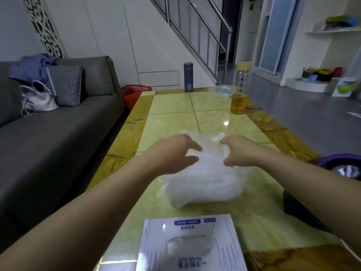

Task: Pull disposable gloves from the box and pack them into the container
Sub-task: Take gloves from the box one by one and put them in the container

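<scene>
Directly beyond the box (pixel 189 243), which sits nearest the viewer, a loose heap of gloves (pixel 205 178) lies on the table (pixel 172 106). The heap's long axis runs away from the box. Both arms reach past the box to the heap's far end, the left hand (pixel 175 151) and the right hand (pixel 238 151) about equally near, one at each side. The right grip is curled onto the film, holding the gloves. The left thumb and fingers bracket the film, but blur hides whether that grip has closed. The gloves look filmy, crinkled, limp and milky-clear.
</scene>
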A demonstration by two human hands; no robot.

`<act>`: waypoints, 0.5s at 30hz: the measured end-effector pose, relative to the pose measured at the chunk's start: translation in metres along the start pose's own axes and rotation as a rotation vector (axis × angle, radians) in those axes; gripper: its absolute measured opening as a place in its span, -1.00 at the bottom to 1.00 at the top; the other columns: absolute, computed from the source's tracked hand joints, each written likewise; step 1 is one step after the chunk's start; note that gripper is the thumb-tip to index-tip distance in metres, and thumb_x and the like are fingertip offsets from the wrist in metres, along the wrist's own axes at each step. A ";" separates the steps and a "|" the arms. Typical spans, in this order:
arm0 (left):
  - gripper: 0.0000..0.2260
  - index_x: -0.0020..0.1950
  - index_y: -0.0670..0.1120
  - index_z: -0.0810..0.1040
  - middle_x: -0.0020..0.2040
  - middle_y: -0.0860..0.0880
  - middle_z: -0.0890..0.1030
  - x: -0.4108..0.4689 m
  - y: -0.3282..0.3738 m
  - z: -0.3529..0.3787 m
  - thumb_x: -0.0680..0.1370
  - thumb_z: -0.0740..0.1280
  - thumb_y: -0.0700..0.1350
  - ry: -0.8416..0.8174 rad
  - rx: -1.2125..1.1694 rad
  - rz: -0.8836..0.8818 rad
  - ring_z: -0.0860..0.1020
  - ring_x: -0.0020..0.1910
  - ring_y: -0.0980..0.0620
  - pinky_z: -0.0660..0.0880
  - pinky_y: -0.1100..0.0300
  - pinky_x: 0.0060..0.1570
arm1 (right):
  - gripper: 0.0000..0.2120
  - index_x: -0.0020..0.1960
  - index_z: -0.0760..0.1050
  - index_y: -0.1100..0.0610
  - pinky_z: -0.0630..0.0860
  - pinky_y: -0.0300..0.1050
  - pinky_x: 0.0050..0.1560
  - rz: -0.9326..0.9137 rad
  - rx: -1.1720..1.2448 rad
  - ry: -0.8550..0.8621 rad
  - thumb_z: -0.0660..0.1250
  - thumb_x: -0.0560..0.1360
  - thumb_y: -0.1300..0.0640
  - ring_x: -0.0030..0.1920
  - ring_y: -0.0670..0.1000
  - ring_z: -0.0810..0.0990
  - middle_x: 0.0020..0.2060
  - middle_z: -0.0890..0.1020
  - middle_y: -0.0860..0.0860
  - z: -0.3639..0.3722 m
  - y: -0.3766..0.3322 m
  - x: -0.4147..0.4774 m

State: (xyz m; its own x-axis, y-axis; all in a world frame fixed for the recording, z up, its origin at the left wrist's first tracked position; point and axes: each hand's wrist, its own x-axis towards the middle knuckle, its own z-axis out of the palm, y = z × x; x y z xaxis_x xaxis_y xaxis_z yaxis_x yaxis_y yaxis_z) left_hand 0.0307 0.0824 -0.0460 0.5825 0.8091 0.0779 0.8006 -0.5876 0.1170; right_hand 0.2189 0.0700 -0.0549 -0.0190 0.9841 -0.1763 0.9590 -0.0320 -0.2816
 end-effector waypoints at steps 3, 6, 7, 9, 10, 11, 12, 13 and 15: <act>-0.67 0.38 0.07 0.45 0.39 0.04 0.44 0.012 0.001 0.015 0.62 0.20 0.04 -0.399 0.007 -0.072 0.44 0.30 0.02 0.34 0.15 0.26 | -0.48 0.39 0.35 0.17 0.42 -0.05 0.22 0.023 -0.129 0.013 0.35 0.45 0.19 0.24 0.10 0.47 0.28 0.47 0.08 0.010 -0.002 0.007; -0.67 0.37 0.02 0.48 0.38 0.05 0.45 0.030 -0.002 0.024 0.64 0.13 0.02 -0.554 0.047 -0.060 0.43 0.31 0.02 0.31 0.17 0.27 | -0.86 0.03 0.47 0.14 0.26 -0.02 0.15 0.020 -0.303 0.007 0.30 0.47 0.19 0.03 0.06 0.50 0.05 0.55 0.03 0.017 -0.003 0.010; -0.67 0.37 0.01 0.48 0.38 0.04 0.45 0.036 -0.002 0.028 0.65 0.11 0.01 -0.605 0.085 -0.044 0.42 0.31 0.02 0.30 0.19 0.25 | -0.94 -0.08 0.44 0.10 0.21 0.01 0.16 0.018 -0.394 -0.001 0.31 0.47 0.16 -0.03 0.05 0.48 -0.01 0.53 0.01 0.018 -0.003 0.009; -0.66 0.39 -0.01 0.46 0.40 0.02 0.43 0.044 -0.003 0.033 0.66 0.09 -0.02 -0.686 0.161 -0.011 0.40 0.32 0.01 0.28 0.20 0.25 | -0.82 -0.19 0.38 0.05 0.13 0.12 0.26 0.015 -0.588 -0.006 0.37 0.46 0.05 0.01 0.05 0.44 -0.05 0.44 -0.03 0.015 -0.003 0.008; -0.65 0.41 -0.03 0.42 0.42 0.00 0.40 0.047 -0.004 0.035 0.66 0.08 -0.02 -0.708 0.179 -0.012 0.38 0.34 0.01 0.26 0.20 0.28 | -0.80 -0.18 0.38 0.04 0.10 0.17 0.29 0.000 -0.667 0.024 0.39 0.45 0.00 0.09 0.07 0.41 -0.03 0.40 -0.03 0.014 -0.003 0.009; -0.64 0.44 -0.04 0.39 0.43 -0.01 0.38 0.048 -0.005 0.037 0.67 0.08 -0.02 -0.714 0.191 -0.022 0.36 0.36 -0.01 0.24 0.19 0.29 | -0.82 -0.12 0.42 0.02 0.11 0.18 0.29 -0.047 -0.719 0.087 0.39 0.44 -0.02 0.17 0.08 0.36 0.02 0.40 -0.03 0.012 -0.005 0.010; -0.63 0.45 -0.04 0.37 0.44 -0.02 0.37 0.051 -0.006 0.040 0.67 0.08 -0.01 -0.711 0.199 -0.024 0.35 0.37 -0.01 0.24 0.19 0.29 | -0.83 -0.03 0.48 0.01 0.15 0.17 0.28 -0.112 -0.727 0.154 0.39 0.45 -0.01 0.20 0.09 0.33 0.09 0.42 -0.02 0.011 -0.005 0.013; -0.63 0.46 0.00 0.36 0.44 -0.01 0.36 0.053 -0.007 0.042 0.66 0.09 0.00 -0.699 0.192 -0.029 0.35 0.37 -0.02 0.24 0.18 0.30 | -0.77 0.10 0.52 0.03 0.21 0.12 0.25 -0.190 -0.692 0.197 0.39 0.47 0.01 0.21 0.08 0.33 0.16 0.43 -0.01 0.011 -0.007 0.017; -0.61 0.45 0.09 0.36 0.45 0.02 0.35 0.058 -0.009 0.050 0.62 0.19 0.06 -0.688 0.150 -0.058 0.36 0.37 -0.02 0.26 0.16 0.30 | -0.56 0.32 0.45 0.04 0.36 -0.04 0.17 -0.299 -0.489 0.085 0.41 0.47 0.05 0.19 0.04 0.40 0.28 0.41 0.01 0.014 -0.010 0.025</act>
State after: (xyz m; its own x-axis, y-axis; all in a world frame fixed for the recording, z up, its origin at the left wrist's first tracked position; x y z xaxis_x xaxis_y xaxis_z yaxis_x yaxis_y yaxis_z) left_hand 0.0641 0.1349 -0.0919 0.4552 0.6810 -0.5736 0.8150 -0.5781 -0.0395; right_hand 0.2051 0.0928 -0.0700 -0.3055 0.9493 -0.0741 0.9351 0.3138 0.1648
